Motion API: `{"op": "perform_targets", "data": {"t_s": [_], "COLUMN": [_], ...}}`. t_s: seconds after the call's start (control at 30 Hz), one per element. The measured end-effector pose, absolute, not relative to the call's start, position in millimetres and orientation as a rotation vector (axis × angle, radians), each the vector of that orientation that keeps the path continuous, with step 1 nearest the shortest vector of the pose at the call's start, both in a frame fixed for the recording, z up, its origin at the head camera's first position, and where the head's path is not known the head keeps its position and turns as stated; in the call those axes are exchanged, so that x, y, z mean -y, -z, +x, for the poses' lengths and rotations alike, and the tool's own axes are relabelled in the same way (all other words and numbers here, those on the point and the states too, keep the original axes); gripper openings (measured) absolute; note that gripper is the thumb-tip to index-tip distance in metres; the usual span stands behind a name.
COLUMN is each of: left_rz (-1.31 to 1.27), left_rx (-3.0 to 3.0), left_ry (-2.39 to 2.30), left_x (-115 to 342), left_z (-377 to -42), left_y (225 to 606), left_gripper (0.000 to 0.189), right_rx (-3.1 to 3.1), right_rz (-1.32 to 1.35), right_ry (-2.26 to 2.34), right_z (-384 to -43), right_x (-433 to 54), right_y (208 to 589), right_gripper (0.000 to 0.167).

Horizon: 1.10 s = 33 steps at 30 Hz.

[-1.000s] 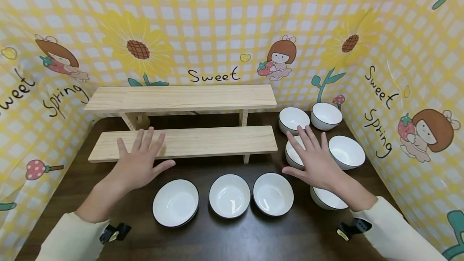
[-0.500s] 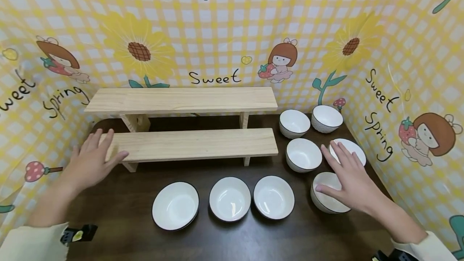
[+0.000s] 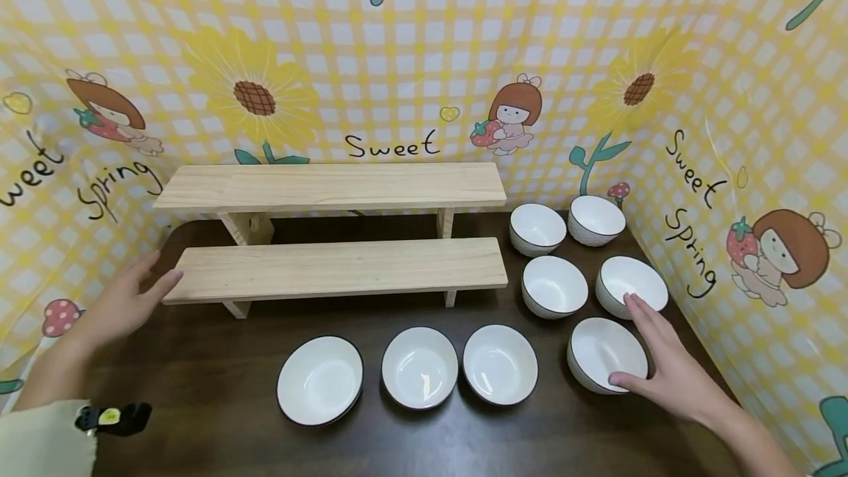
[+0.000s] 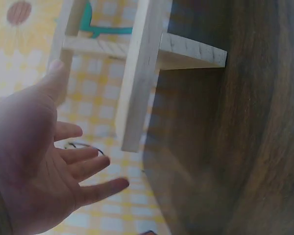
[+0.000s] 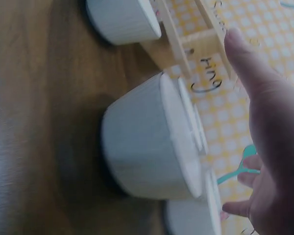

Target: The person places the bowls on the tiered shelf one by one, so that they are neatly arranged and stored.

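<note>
My left hand (image 3: 122,308) is held beside the left end of the wooden two-tier shelf (image 3: 338,271), fingers spread and holding nothing. In the left wrist view, that hand (image 4: 34,156) is apart from the shelf's end. At the right, my right hand (image 3: 679,370) hovers by the rim of the nearest white bowl (image 3: 603,352), its thumb over the bowl's opening. The right wrist view has this hand (image 5: 279,132) with fingers apart, beside the white bowl (image 5: 142,142); a gap shows between them. Whether a fingertip touches a rim elsewhere cannot be told.
Behind that bowl stand more white bowls (image 3: 554,287), several in a cluster right of the shelf. Three further bowls (image 3: 420,369) line up in front of it on the dark table (image 3: 424,447). Yellow checked cloth (image 3: 397,43) encloses the back and sides.
My left hand has moved left, from over the lower shelf board to beyond its end. My right hand has moved right and towards me, from above the bowl cluster to the nearest bowl.
</note>
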State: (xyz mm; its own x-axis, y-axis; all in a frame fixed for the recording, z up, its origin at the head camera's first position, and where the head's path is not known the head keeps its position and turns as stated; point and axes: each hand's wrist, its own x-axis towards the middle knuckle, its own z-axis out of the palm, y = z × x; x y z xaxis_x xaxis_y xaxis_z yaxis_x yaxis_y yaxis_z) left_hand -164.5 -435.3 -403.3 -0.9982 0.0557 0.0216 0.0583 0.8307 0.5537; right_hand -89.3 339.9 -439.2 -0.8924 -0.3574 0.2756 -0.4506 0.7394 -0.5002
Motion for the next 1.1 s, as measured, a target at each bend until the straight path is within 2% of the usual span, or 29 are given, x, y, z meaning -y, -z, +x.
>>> {"op": "perform_targets", "data": {"t_s": [0.4, 0.8, 1.1], "left_rz": [0.05, 0.186, 0.17], "left_rx": [2.942, 2.965, 2.905], "left_ry": [1.37, 1.487, 1.514], "left_x": [455.5, 468.4, 469.8], "left_z": [-175.9, -183.1, -183.0], "left_y": [428.2, 437.9, 445.7], "left_gripper": [0.073, 0.065, 0.062], "right_rx": [2.723, 2.746, 2.712], "right_rz": [0.675, 0.621, 0.694], "right_ry": [-1.152, -1.171, -1.135], "right_z": [-89.2, -96.5, -97.9], "right_x": [-348.2, -344.8, -348.1], "right_y": [472.5, 483.0, 489.5], "right_gripper": [0.135, 0.139, 0.141]}}
